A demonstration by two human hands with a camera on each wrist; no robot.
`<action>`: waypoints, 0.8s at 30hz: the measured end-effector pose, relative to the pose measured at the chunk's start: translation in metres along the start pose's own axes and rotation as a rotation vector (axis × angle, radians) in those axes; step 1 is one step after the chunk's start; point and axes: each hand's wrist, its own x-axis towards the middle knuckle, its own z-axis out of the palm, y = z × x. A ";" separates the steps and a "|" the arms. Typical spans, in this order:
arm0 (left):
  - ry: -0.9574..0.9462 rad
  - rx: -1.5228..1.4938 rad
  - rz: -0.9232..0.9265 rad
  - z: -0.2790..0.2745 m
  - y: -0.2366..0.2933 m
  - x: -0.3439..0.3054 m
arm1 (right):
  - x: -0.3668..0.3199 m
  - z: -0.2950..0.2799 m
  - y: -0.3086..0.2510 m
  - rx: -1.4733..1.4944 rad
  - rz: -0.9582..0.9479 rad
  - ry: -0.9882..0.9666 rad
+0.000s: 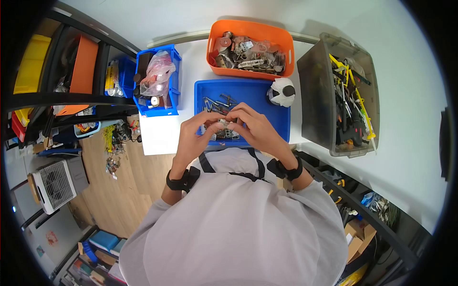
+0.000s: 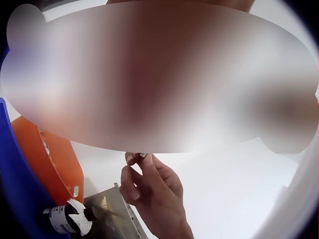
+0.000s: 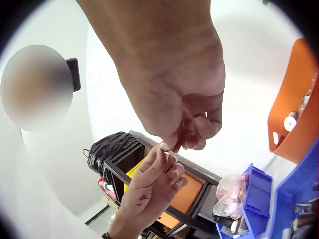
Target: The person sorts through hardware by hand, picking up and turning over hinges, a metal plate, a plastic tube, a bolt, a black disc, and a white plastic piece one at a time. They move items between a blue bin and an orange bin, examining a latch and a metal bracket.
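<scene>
Over the blue tray (image 1: 281,128) both hands meet, fingertips close together. The left hand (image 1: 194,136) and the right hand (image 1: 257,131) pinch a small light-coloured piece (image 1: 224,123) between thumbs and fingers. In the right wrist view the left hand (image 3: 152,191) and the right hand (image 3: 174,99) come together at a small piece (image 3: 167,150), partly covered by fingers. The left wrist view shows the right hand (image 2: 157,196) with its fingers curled at a small pale piece (image 2: 143,155); much of that view is blurred. Metal parts (image 1: 219,102) lie in the tray beneath the hands.
Behind the tray stands an orange basket (image 1: 253,73) of mixed hardware. A bottle wrapped in white (image 1: 281,93) is at the tray's right. A blue bin (image 1: 174,95) stands left, a grey translucent box (image 1: 315,100) of tools right. Black shelving (image 1: 71,101) is at the far left.
</scene>
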 end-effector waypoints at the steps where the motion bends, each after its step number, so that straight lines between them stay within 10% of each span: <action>1: 0.033 -0.010 0.004 0.001 -0.002 -0.001 | 0.002 0.001 -0.002 0.030 0.018 0.018; 8: 0.002 -0.001 -0.132 0.001 -0.015 0.001 | 0.014 0.012 0.031 0.063 0.013 0.105; 10: 0.029 0.010 -0.176 0.000 -0.022 0.000 | 0.022 0.015 0.058 0.389 0.487 0.143; 16: 0.053 0.056 -0.328 -0.009 -0.039 -0.010 | 0.059 0.007 0.160 0.495 0.775 0.303; 24: 0.033 0.027 -0.395 -0.005 -0.053 -0.021 | 0.118 0.002 0.209 0.592 0.627 0.426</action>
